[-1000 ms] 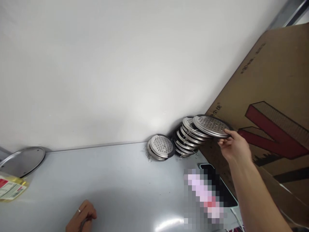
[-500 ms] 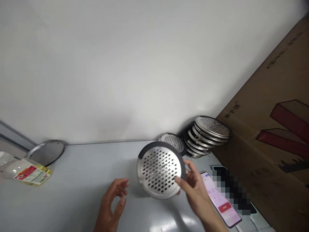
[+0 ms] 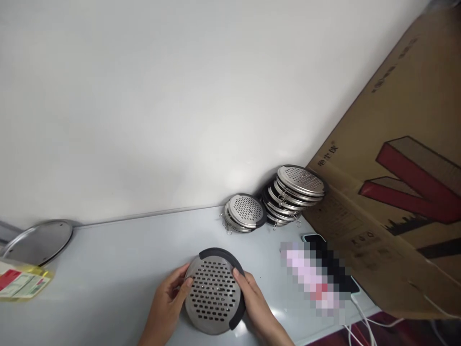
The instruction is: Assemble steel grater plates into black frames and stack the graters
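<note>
Both hands hold a round perforated metal disc [image 3: 215, 293] with a dark edging along its upper right side. It is face up above the near part of the grey table. My left hand [image 3: 166, 303] grips the disc's left edge, thumb on top and fingers beneath. On the right edge, over the dark edging, my right hand [image 3: 257, 305] presses its thumb on the top face. The undersides of both grips are hidden. Farther back lies a short stack of similar discs [image 3: 247, 210], with small wire loops showing at its left side.
A taller, leaning disc stack [image 3: 298, 185] stands beside a large cardboard box [image 3: 360, 216]. Two phones, one pink [image 3: 309, 276] and one dark [image 3: 319, 245], lie right, with white cables [image 3: 363, 319]. At left are a metal lid [image 3: 39, 240] and a yellow liquid bottle [image 3: 25, 281].
My left hand has closed on the disc's left edge. The disc has come down and left, turning so its dark edging sits more to the right. The view has shifted right.
</note>
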A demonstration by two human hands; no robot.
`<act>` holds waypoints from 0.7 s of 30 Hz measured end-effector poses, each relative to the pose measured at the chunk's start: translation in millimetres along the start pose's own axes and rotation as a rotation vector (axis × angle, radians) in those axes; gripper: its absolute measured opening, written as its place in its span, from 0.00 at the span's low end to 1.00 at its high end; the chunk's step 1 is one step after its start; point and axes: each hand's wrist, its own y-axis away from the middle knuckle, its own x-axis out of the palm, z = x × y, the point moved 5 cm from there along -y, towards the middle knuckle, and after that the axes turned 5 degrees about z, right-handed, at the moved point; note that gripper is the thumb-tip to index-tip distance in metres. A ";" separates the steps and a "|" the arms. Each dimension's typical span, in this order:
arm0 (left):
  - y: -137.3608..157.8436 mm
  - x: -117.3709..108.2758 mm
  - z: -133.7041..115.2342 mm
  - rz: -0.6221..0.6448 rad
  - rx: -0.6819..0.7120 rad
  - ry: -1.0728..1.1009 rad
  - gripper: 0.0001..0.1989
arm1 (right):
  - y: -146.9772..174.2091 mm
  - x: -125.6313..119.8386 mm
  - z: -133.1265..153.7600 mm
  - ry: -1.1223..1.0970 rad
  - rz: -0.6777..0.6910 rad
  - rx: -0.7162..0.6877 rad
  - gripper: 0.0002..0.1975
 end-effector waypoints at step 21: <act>-3.7 3.5 4.9 -0.101 0.023 -0.043 0.19 | -39.3 21.1 3.7 0.079 0.065 -0.312 0.23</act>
